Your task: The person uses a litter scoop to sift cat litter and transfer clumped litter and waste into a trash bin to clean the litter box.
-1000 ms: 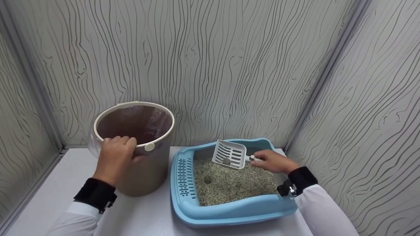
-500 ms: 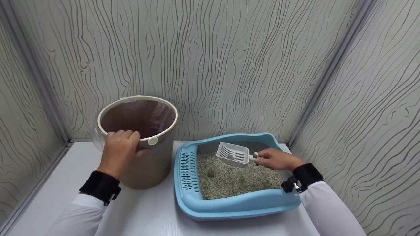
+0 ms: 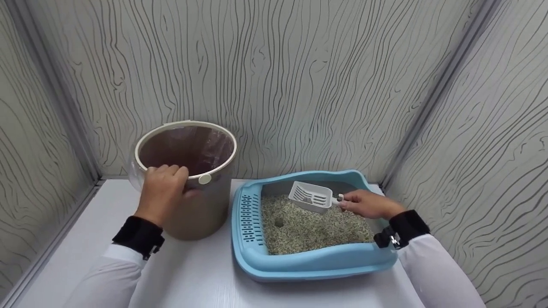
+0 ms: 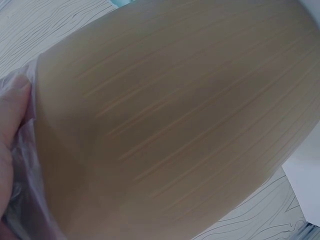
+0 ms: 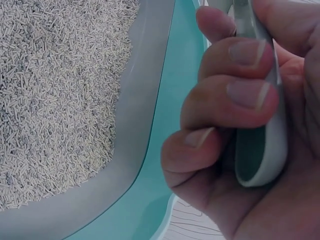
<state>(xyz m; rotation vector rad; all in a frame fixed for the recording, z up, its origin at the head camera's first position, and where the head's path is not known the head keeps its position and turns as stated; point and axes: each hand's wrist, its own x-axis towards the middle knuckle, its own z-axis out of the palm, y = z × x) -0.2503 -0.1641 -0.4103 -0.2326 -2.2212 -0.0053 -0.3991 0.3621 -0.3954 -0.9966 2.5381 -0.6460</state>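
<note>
My left hand (image 3: 165,188) grips the near rim of a brown trash bin (image 3: 199,216), fingers over the cream rim ring. In the left wrist view, the thumb (image 4: 11,112) presses the clear plastic liner (image 4: 31,175) against the ribbed bin wall. My right hand (image 3: 369,204) holds a white slotted litter scoop (image 3: 324,208) by its handle, level above the litter. A small greyish clump (image 3: 306,200) lies in the scoop. Beneath is a blue litter box (image 3: 317,267) filled with pellet litter (image 3: 317,233). The right wrist view shows fingers curled round the handle (image 5: 272,155).
A darker round clump (image 3: 279,222) sits on the litter at the left. The slotted ledge (image 3: 248,220) of the box faces the bin. Both stand on a white table (image 3: 192,273), with wood-patterned panels (image 3: 274,85) behind and at both sides.
The scoop has tipped to a more level pose, its slotted face turning less toward the head camera. My left hand stays on the bin rim. The head view has shifted slightly.
</note>
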